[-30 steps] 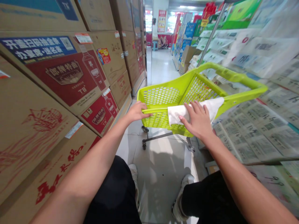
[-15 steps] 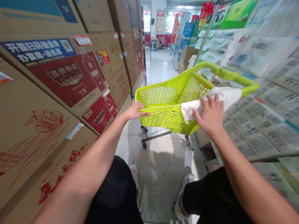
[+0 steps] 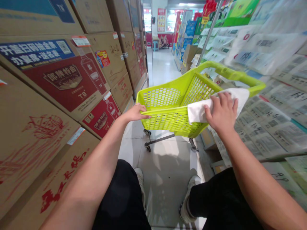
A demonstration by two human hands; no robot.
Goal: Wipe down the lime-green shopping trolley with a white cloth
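A lime-green plastic shopping cart (image 3: 168, 95) stands on the tiled aisle floor in front of me. My left hand (image 3: 135, 113) grips the near left corner of its rim, fingers curled over the edge. My right hand (image 3: 222, 110) presses a white cloth (image 3: 237, 95) against the cart's right rim, fingers bent over the cloth. The cloth drapes along the rim towards the green handle bar (image 3: 230, 73). My knees in black trousers and white shoes show at the bottom.
Stacked cardboard cartons (image 3: 59, 83) with red and blue labels wall the left side. Shelves of plastic-wrapped white packs (image 3: 271, 80) line the right. The narrow tiled aisle (image 3: 163, 67) runs ahead to more displays and a red poster at the far end.
My right hand has slid the white cloth along the cart's right rim, away from me towards the handle. My left hand has kept its grip on the corner.
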